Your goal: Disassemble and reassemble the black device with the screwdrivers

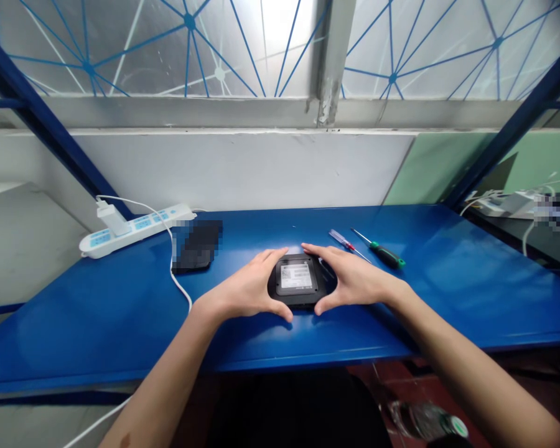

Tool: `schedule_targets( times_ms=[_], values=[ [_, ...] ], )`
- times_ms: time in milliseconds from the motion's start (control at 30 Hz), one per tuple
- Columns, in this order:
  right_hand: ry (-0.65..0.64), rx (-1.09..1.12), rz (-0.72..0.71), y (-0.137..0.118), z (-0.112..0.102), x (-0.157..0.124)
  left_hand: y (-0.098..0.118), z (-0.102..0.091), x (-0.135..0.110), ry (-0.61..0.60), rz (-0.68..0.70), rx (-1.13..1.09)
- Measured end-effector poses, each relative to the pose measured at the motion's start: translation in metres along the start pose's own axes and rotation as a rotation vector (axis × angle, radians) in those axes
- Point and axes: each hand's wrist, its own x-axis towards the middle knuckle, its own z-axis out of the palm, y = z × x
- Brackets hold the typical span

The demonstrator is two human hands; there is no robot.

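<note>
A small black box-shaped device [297, 281] with a white label on top lies on the blue table [121, 311], near its front edge. My left hand [249, 289] cups its left side, thumb at the front corner and fingers curved round the back. My right hand [352, 277] cups the right side the same way. Both hands press against the device and hold it between them.
Two screwdrivers lie just behind my right hand: one with a clear blue-red handle [343, 241], one with a green-black handle [386, 254]. A white power strip [135, 229] with a charger and cable sits at back left, beside a blurred dark object [196, 246]. A plastic bottle [424, 420] lies below the table.
</note>
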Motion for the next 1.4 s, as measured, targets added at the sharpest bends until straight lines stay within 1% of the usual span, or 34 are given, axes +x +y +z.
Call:
schedule_targets(
  times_ms=[200,433,633,867,967,1067,1233,1400],
  values=[
    [-0.031,-0.025,-0.007,0.000,-0.001,0.000,0.003,0.001,-0.001,-0.036,-0.047,0.014],
    [-0.046,-0.042,0.016,-0.004,-0.002,0.001,0.001,-0.005,-0.006,-0.094,0.001,0.003],
    [-0.100,-0.046,0.086,-0.011,-0.003,0.003,-0.004,-0.004,-0.003,-0.108,-0.012,0.026],
    [-0.144,-0.119,0.159,-0.018,-0.004,0.011,-0.008,-0.002,-0.002,-0.127,-0.010,0.013],
    [-0.140,-0.114,0.148,-0.018,-0.005,0.011,-0.010,-0.002,-0.001,-0.116,-0.005,-0.027],
    [-0.116,-0.092,0.126,-0.016,-0.004,0.010,-0.010,-0.004,0.002,-0.086,0.037,-0.060],
    [-0.081,-0.056,0.089,-0.011,-0.001,0.007,-0.010,-0.007,0.008,-0.065,0.080,-0.030],
    [-0.020,-0.026,0.004,-0.008,0.002,0.004,-0.012,-0.003,0.006,-0.030,0.090,-0.050]
  ],
)
